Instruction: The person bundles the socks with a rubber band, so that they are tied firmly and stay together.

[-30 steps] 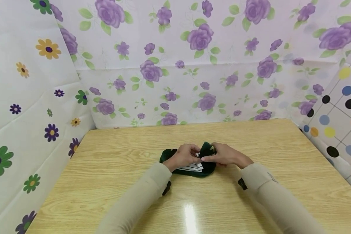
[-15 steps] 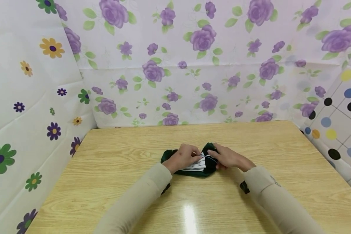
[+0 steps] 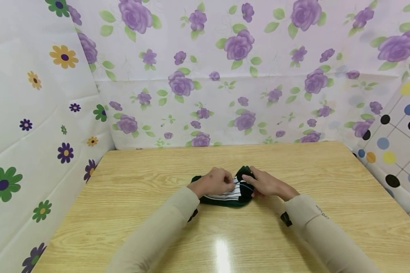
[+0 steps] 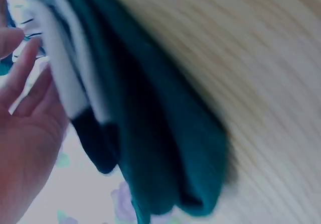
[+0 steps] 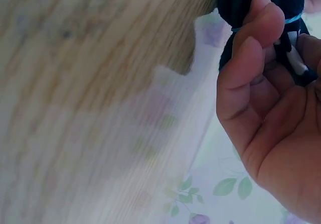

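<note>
On the table lies a folded green, black and white striped cloth bundle (image 3: 227, 196). A thin light-blue band (image 5: 293, 18) goes across its dark right end. My right hand (image 3: 268, 183) grips that end, fingers curled round it in the right wrist view. My left hand (image 3: 216, 181) is over the striped white part, fingers curled and fingertips together where the band's line runs toward them. In the left wrist view, the left hand (image 4: 30, 113) pinches by the striped fabric, with green and white folds (image 4: 150, 98) hanging beside it.
The wood-grain table (image 3: 150, 235) stretches around the bundle on all sides. A flowered sheet (image 3: 205, 94) hangs behind the table, a daisy-print one (image 3: 41, 151) on the left and a dotted one (image 3: 399, 151) on the right. Dark straps (image 3: 286, 218) sit at the wrists.
My right thumb has moved apart from the left fingertips and onto the dark end, uncovering the striped part and the light-blue band. The left fingers have curled in more. The view has shifted slightly.
</note>
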The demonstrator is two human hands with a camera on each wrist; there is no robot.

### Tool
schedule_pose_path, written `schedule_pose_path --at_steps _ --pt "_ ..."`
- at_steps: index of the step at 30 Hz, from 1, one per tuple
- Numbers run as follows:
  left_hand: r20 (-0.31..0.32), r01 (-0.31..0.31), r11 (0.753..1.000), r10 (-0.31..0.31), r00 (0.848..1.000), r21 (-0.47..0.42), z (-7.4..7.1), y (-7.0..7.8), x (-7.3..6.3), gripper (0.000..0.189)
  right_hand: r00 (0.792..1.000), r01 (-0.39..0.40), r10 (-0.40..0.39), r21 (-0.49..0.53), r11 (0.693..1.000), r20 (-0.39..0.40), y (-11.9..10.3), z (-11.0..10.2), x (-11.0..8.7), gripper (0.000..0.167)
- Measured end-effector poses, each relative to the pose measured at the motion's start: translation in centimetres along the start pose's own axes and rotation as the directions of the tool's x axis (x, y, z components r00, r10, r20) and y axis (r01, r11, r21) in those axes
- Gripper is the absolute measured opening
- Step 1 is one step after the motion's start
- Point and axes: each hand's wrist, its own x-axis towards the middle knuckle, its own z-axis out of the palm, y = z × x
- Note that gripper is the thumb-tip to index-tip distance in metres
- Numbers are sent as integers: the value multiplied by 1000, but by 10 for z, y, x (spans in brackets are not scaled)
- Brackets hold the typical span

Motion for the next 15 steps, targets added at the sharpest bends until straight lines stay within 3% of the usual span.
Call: schedule_pose_path --at_steps 4,6,11,15 --pt "-19 106 981 -110 994 -163 2 5 4 24 1000 21 -21 -4 1000 8 1 -1 -2 35" --pt "10 140 970 -140 990 -198 3 5 7 31 998 55 -55 0 998 20 1 0 -2 34" --pt "126 172 954 -144 981 -247 4 4 12 32 993 117 -116 -12 993 24 0 -1 -8 38" --pt "136 183 939 -149 980 -290 3 1 12 20 996 92 -92 30 995 -3 3 -5 -19 49"
